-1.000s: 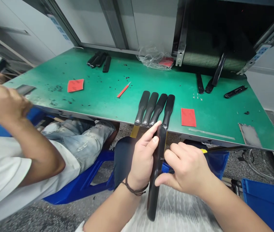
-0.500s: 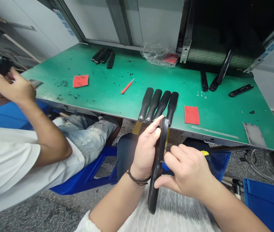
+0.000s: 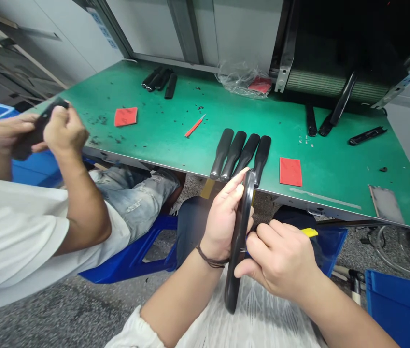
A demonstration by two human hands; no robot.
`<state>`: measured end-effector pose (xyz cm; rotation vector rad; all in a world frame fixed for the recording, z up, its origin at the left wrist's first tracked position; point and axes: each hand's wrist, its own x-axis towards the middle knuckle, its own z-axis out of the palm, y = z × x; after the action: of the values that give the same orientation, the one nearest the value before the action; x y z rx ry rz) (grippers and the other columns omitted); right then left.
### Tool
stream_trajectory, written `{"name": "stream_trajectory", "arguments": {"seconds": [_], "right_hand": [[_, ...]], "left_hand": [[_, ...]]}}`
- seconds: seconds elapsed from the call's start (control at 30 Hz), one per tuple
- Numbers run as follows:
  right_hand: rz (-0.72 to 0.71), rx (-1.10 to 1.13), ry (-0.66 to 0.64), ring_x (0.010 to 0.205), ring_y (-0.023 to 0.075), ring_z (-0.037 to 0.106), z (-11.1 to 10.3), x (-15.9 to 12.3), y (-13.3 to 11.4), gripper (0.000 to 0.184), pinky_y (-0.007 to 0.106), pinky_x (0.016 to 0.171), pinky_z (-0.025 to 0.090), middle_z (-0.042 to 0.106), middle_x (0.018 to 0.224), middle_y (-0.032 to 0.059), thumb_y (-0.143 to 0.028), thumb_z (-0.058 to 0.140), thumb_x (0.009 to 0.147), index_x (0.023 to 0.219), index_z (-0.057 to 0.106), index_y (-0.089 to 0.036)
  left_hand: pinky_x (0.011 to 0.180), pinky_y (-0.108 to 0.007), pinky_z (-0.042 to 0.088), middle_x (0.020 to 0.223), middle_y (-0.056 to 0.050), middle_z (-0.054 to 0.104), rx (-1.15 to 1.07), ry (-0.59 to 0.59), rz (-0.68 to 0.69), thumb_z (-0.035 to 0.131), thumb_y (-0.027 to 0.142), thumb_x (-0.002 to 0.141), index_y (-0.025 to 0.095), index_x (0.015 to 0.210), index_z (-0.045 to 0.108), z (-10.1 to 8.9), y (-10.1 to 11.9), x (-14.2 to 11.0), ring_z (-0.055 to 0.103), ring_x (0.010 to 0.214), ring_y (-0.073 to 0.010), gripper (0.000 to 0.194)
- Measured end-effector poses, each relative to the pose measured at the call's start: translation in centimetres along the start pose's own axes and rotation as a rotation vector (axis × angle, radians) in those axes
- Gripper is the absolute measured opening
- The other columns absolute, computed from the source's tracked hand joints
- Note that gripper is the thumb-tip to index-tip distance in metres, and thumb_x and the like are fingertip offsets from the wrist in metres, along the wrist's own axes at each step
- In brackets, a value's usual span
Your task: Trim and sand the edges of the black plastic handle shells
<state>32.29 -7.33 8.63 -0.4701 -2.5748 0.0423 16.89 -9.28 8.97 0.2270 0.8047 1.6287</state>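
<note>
Position the work in front of the tabletop [image 3: 161, 140], at lower centre of the frame, below the row of handles [image 3: 247, 147]. The handle [image 3: 238, 241] is there, in mid-air and on a slant. Left hand [image 3: 223, 220]: fingers wrapped around its upper half, index laid toward the top end; this grip should stop it rolling. Right hand [image 3: 280, 253]: fingers curled tightly around a tool [image 3: 309, 232], thumb apparently braced against the handle's lower half. Short, light strokes at a shallow angle should suit best, with the left fingers out of the tool's path.

Visibility limits: the dark recess [image 3: 335, 43] at upper right is unreadable. The co-worker [image 3: 89, 205] is cut off at the left edge. The right hand covers most of the tool; only its yellow end and a bright sliver [image 3: 243, 250] show. Contact there cannot be confirmed.
</note>
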Motion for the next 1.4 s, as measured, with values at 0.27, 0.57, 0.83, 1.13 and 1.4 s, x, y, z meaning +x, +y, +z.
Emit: {"name": "stream_trajectory", "arguments": {"seconds": [0.27, 0.57, 0.83, 1.13, 1.4], "right_hand": [[0.031, 0.034, -0.004, 0.065, 0.0192, 0.035, 0.1, -0.3, -0.4, 0.075, 0.037, 0.062, 0.019, 0.050, 0.068, 0.0027, -0.068, 0.019, 0.112, 0.073, 0.060, -0.020], [0.038, 0.110, -0.076, 0.065, 0.0188, 0.036, 0.3, -0.9, -1.2, 0.078, 0.037, 0.062, 0.019, 0.050, 0.068, 0.0022, -0.079, 0.020, 0.106, 0.072, 0.058, -0.021], [0.014, 0.089, -0.054, 0.065, 0.0194, 0.035, 0.0, -0.8, -1.7, 0.070, 0.038, 0.062, 0.019, 0.049, 0.068, 0.0016, -0.073, 0.028, 0.109, 0.071, 0.056, -0.021], [-0.011, 0.001, 0.026, 0.065, 0.0193, 0.032, 0.2, -1.1, -1.9, 0.055, 0.039, 0.063, 0.017, 0.045, 0.065, 0.0007, -0.051, 0.039, 0.115, 0.071, 0.055, -0.021], [-0.110, -0.007, 0.268, 0.063, 0.0179, 0.050, 0.7, -1.8, -0.9, 0.037, 0.035, 0.061, 0.034, 0.058, 0.063, 0.0019, -0.043, 0.054, 0.111, 0.086, 0.065, -0.017]], "left_hand": [[0.033, -0.015, 0.028, 0.058, 0.012, 0.039, -0.016, 0.032, 0.046, 0.068, 0.032, 0.100, 0.022, 0.152, 0.054, 0.2, 0.1, 0.6, 0.027, 0.037, -0.0063, 0.055], [0.031, -0.016, 0.022, 0.056, 0.011, 0.038, -0.010, 0.082, 0.093, 0.064, 0.032, 0.102, 0.026, 0.149, 0.057, 0.0, 1.3, 1.9, 0.030, 0.035, -0.0066, 0.048], [0.039, -0.011, 0.019, 0.056, 0.011, 0.024, 0.023, 0.210, 0.104, 0.030, 0.025, 0.110, 0.023, 0.156, 0.048, 0.9, 2.5, 3.2, 0.026, 0.031, -0.0045, 0.048], [0.036, -0.013, 0.011, 0.058, 0.009, 0.017, -0.087, 0.268, 0.134, 0.033, 0.027, 0.113, 0.027, 0.134, 0.062, 0.4, 2.8, 3.8, 0.019, 0.033, -0.0052, 0.036], [0.032, -0.020, 0.022, 0.057, 0.010, 0.035, -0.163, 0.297, 0.081, 0.074, 0.034, 0.093, 0.028, 0.126, 0.064, -0.9, 1.9, 5.0, 0.028, 0.035, -0.0080, 0.035]]}}
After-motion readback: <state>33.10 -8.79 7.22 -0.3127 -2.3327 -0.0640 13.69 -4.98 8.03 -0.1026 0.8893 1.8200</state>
